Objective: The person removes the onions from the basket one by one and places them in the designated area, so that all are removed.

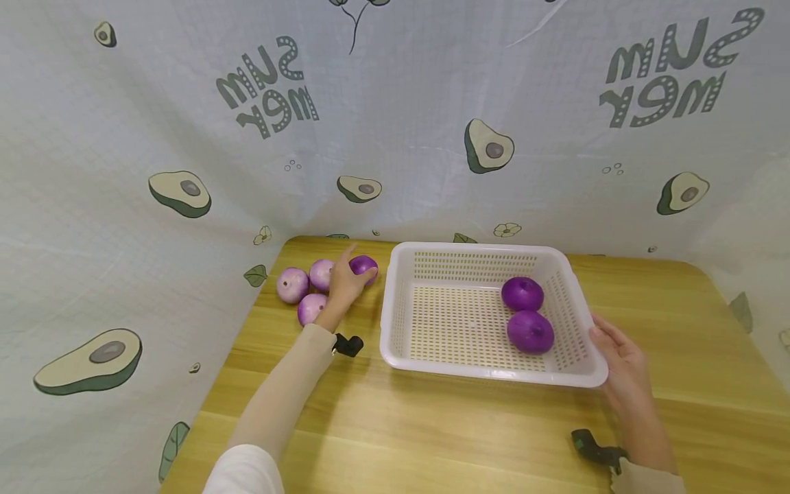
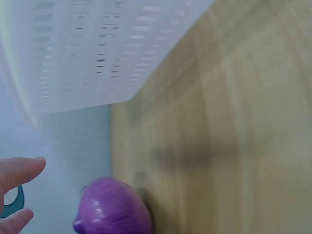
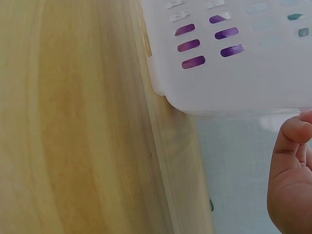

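Observation:
A white plastic basket (image 1: pixel 469 370) with slotted walls stands on the table, two dark purple onions (image 1: pixel 522 294) lying at its right side. My right hand (image 1: pixel 623 360) holds the basket's right rim; in the right wrist view its fingers (image 3: pixel 297 129) bend at that rim. Left of the basket, my left hand (image 1: pixel 347 283) is over a dark purple onion (image 1: pixel 365 269), thumb and fingers spread. The left wrist view shows this onion (image 2: pixel 113 207) on the table with a gap between it and the visible fingertips (image 2: pixel 31 168). Three paler purple onions (image 1: pixel 293 285) sit beside the left hand.
The wooden table (image 1: pixel 444 439) runs in front of the basket and to its right. A pale cloth (image 1: pixel 407 137) printed with avocados hangs behind the table's back edge and along the left side. Each wrist wears a black camera mount (image 1: pixel 348 345).

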Tool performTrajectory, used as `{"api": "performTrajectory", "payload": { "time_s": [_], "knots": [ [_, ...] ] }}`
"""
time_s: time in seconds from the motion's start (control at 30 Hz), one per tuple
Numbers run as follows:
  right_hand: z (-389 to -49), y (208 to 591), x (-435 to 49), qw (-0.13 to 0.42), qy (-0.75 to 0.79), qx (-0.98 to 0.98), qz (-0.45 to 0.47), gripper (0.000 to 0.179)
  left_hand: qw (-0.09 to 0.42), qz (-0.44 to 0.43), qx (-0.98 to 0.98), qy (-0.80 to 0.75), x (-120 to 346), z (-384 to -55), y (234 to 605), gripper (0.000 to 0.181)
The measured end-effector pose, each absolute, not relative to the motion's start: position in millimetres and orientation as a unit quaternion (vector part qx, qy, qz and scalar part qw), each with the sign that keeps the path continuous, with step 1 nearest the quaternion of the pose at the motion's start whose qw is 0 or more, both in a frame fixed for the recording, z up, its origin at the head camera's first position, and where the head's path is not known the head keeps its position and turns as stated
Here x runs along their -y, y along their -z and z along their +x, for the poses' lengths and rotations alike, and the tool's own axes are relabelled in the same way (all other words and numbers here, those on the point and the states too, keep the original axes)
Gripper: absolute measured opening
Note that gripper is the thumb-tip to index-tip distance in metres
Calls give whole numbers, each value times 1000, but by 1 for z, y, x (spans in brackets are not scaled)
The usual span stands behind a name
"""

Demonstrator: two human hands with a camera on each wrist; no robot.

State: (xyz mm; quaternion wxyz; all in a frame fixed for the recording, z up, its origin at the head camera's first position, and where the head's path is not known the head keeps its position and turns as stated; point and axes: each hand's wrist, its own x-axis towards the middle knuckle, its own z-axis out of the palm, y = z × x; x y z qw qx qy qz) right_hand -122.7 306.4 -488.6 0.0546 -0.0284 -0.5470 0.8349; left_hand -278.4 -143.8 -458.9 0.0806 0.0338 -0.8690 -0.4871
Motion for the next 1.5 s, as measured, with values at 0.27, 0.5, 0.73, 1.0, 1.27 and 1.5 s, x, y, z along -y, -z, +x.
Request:
{"api": "performTrajectory", "payload": {
  "time_s": [0.27,0.5,0.73,1.0,1.27,1.5],
  "knots": [
    [-123,488,-307,53,-839,540,-33,32,64,17,843,535,143,-275,432,71],
    [-122,486,-307,49,-839,541,-35,33,51,-9,829,557,138,-274,410,72],
    [-122,486,-307,54,-834,549,-19,34,16,-76,813,577,121,-268,379,75],
    [-123,486,-306,55,-831,553,-10,34,-52,-170,782,597,90,-268,360,75],
    [-123,486,-307,54,-825,562,-27,33,-93,-274,759,583,48,-275,371,79],
    [-121,487,-307,54,-826,561,-35,32,-158,-332,755,544,8,-277,389,82]
  ]
}}
